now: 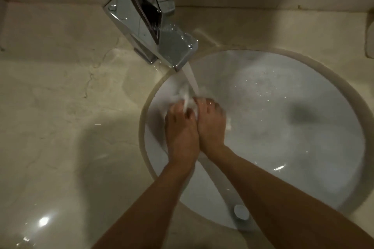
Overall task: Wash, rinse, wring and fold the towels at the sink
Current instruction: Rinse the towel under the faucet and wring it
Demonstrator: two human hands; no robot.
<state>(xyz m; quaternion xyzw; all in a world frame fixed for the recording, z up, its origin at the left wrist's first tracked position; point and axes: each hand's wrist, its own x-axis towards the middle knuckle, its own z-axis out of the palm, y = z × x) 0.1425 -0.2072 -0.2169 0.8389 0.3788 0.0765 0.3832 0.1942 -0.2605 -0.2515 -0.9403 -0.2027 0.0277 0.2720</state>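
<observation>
A: Where the towel [187,98]?
B: Bunched white, under the stream from the chrome faucet [150,32], at the back left of the round sink [283,107].
A: And the grip?
B: Left hand [181,127] and right hand [211,123] pressed side by side, fingers curled round the wet cloth.

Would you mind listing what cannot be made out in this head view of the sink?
- Towel: mostly hidden by the left hand and right hand; its size and number are unclear.
- Drain: only a blurred dark patch in the sink.
- Faucet pipe: cut off by the top edge.
</observation>
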